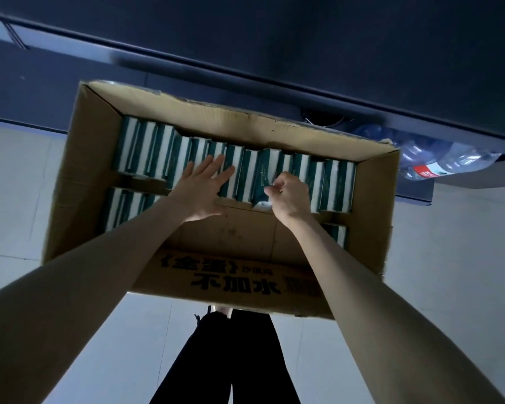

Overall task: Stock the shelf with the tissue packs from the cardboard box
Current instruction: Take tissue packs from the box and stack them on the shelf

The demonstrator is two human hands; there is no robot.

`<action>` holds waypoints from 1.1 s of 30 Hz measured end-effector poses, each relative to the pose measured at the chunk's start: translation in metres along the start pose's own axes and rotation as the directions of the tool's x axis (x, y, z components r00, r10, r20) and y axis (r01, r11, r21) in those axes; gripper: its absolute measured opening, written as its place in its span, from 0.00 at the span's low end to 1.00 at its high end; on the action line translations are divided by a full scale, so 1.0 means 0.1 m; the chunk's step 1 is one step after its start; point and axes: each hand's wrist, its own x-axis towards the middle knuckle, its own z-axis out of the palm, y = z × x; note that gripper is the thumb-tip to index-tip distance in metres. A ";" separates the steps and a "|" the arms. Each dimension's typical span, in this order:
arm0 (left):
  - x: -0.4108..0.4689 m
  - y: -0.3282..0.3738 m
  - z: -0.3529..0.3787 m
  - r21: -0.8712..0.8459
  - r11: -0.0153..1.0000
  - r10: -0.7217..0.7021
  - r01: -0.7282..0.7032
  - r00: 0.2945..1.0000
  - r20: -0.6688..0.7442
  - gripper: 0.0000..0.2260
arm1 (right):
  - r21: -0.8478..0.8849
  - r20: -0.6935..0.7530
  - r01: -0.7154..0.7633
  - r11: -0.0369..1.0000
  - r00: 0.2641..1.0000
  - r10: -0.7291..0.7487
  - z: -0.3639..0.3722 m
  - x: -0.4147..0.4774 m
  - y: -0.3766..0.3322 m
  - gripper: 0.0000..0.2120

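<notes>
An open cardboard box [79, 170] stands on the floor in front of me. A long row of green-and-white tissue packs [146, 150] stands on edge along its far side. More packs [123, 205] stand at the near left and one [337, 233] at the near right. My left hand [204, 189] lies flat with straight fingers on top of the row's middle. My right hand [289, 193] pinches the near end of one tissue pack [264, 176], which sits a little raised from the row.
A dark shelf unit [333, 53] runs along behind the box, its base rail just past the far flap. Shrink-wrapped water bottles [438, 161] lie at the right on the lowest level. Pale floor tiles [18, 185] surround the box. My dark-trousered legs [225, 360] stand close to its near wall.
</notes>
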 end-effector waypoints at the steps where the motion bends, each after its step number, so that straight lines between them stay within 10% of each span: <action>1: -0.06 0.03 -0.09 -0.022 1.000 0.003 -0.004 1.000 -0.013 0.41 | 0.018 -0.004 0.012 1.000 1.000 -0.011 -0.09 -0.07 -0.04 0.05; 15: -1.31 1.19 -2.31 -0.469 0.788 0.186 -0.400 0.879 -0.439 0.44 | -0.009 -0.147 0.396 0.918 0.908 -0.393 -2.59 -1.52 -1.08 0.05; 24: -1.66 2.31 -3.66 -0.269 0.794 0.309 -0.545 0.744 -0.593 0.22 | -0.067 -0.182 0.379 0.923 0.905 -0.384 -4.23 -2.13 -1.42 0.11; 27: -1.59 2.76 -3.88 -0.216 0.787 0.335 -0.577 0.695 -0.636 0.21 | -0.254 -0.158 0.362 0.897 0.899 -0.408 -4.62 -2.19 -1.35 0.26; 33: -1.15 3.56 -4.14 -0.150 0.782 0.374 -0.605 0.649 -0.663 0.32 | -0.359 -0.309 0.329 0.874 0.841 -0.444 -5.38 -1.85 -0.97 0.19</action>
